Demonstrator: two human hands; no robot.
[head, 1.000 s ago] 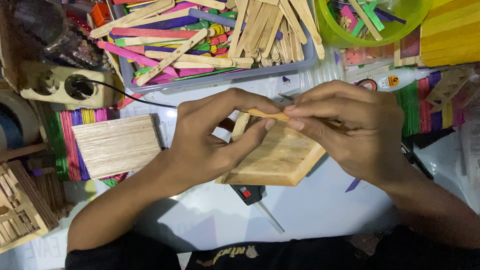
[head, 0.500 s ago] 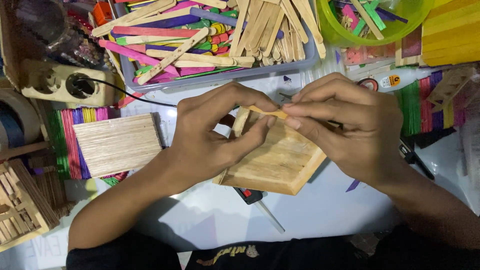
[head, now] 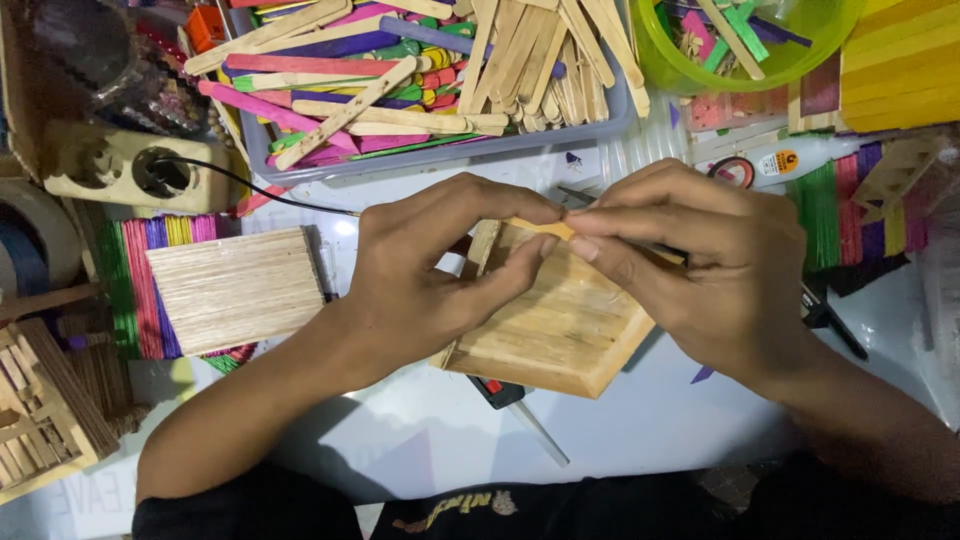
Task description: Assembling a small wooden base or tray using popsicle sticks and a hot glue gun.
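1x small stick [head: 535,227], bench centre: pinched by left hand [head: 440,270] grip at 9 o'clock end, right hand [head: 700,270] grip at 3. 1x stick-built wood panel [head: 560,335] directly beneath. 1x second panel [head: 238,288] at 9. 1x tray [head: 600,125] w/ loose sticks at 12; 1x green bowl [head: 830,40] at 1.

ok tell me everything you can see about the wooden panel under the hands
The panel is a flat, roughly square slab of plain, pale craft sticks laid side by side, with a bevelled rim along its near edge. It lies turned diagonally on the white table, over a cutter that pokes out below it. The left hand rests on its left side, the right hand on its right; together they pinch a small stick above its top edge.
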